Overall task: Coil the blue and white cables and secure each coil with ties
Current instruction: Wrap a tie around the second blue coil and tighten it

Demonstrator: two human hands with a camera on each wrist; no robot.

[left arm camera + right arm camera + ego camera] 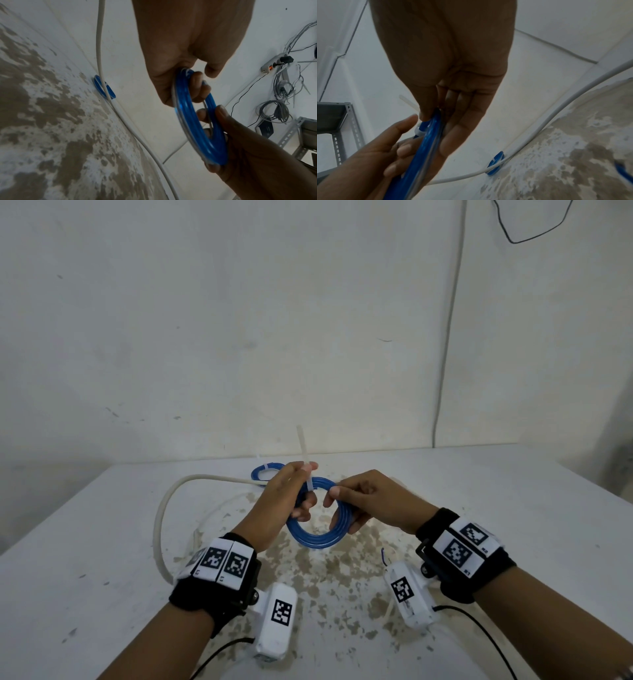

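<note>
I hold a blue cable coil (317,537) a little above the table, between both hands. My left hand (303,474) pinches the tail of a white zip tie (302,443) that stands up from the top of the coil, and its lower fingers hook round the coil (197,121). The right hand (337,491) grips the coil's right side, with the thumb on top. The tie band (419,130) wraps the coil (423,151). A second, smaller blue coil (265,472) lies tied at the back. The white cable (161,508) lies loose on the left.
The white table (102,542) has a brown stained patch in the middle and ends at a wall behind. A short blue piece (623,170) lies near my right wrist. Beyond the table's side are a power strip (274,63), tangled grey cables and a metal rack (337,121).
</note>
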